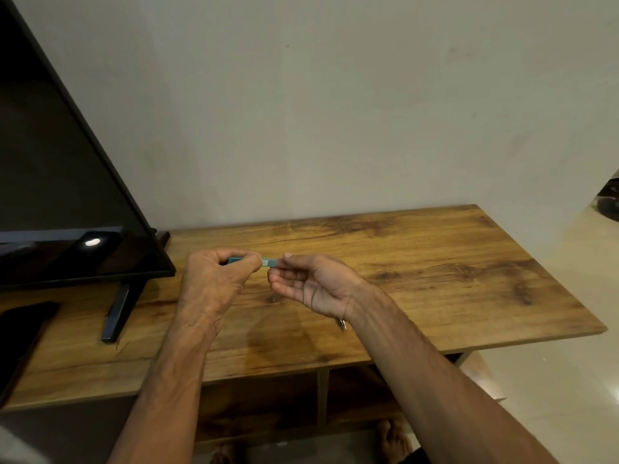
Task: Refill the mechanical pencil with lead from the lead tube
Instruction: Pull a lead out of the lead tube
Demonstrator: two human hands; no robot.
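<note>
**Both hands on the lead tube above the table**

A small, flat teal plastic lead tube with a pale label (268, 262) is held level between the two hands, above the middle of the brown wood-grain table (435, 262) and clear of its surface. The left hand (217, 279) is curled almost into a fist, knuckles up, with thumb and fingertips pinched on the tube's left end; a strip of teal shows through the gap in the curled fingers. The right hand (315, 283) is turned palm up and loosely cupped, its thumb and forefinger closed on the tube's right end while the other fingers stay relaxed and half bent. Whether the tube's cap is on or off cannot be told; the ends are hidden by the fingers.

Just under the right wrist, a thin silvery tip of what may be the mechanical pencil (342, 323) lies on the table, the rest covered by the forearm.

At the left stands a black flat-screen television (60, 162) on a dark angled foot (119, 309), with a dark flat object (23, 329) lying at the table's left edge. Bare feet (395, 440) show on the floor below the table's open shelves.
</note>
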